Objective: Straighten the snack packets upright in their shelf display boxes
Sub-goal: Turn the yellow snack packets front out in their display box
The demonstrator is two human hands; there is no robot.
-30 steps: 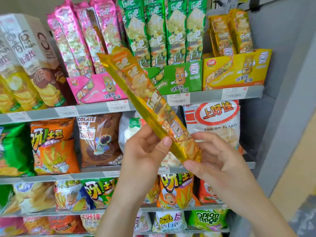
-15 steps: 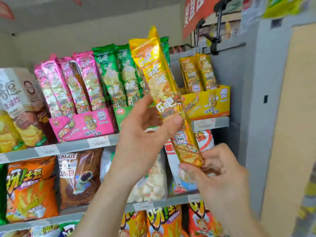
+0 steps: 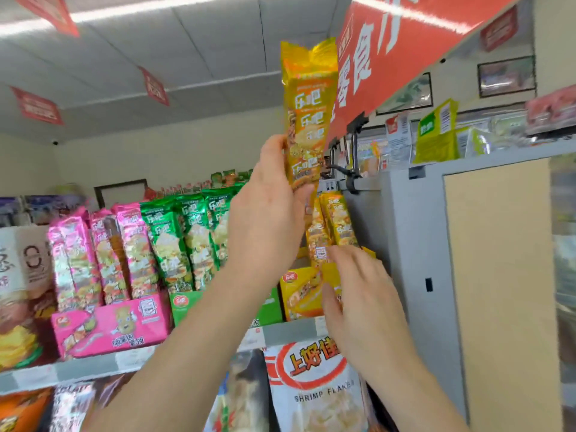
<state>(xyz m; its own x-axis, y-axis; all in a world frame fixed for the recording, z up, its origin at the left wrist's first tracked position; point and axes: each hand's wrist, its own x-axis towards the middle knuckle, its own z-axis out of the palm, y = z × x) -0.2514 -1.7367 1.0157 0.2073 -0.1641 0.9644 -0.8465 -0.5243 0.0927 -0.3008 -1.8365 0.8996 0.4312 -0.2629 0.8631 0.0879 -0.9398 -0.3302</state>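
Note:
A long yellow snack packet (image 3: 307,120) stands almost upright in the air, gripped around its lower half by my left hand (image 3: 268,213). Its bottom end points down toward the yellow display box (image 3: 299,294) on the top shelf. Two yellow packets (image 3: 338,222) stand in that box. My right hand (image 3: 361,300) is spread open against the box's front right, fingers apart, holding nothing. To the left stand the green display box (image 3: 184,304) with green packets (image 3: 187,238) and the pink display box (image 3: 112,325) with pink packets (image 3: 103,254), mostly upright.
A grey shelf edge (image 3: 93,366) with price tags runs under the boxes. A grey and tan end panel (image 3: 467,275) closes the right side. A red banner (image 3: 405,51) hangs overhead near the packet's top. A shrimp flakes bag (image 3: 314,388) sits on the shelf below.
The yellow packet has gone from slanted to nearly upright and risen. My right hand has let go of its lower end and moved down to the yellow box. The view tilted upward.

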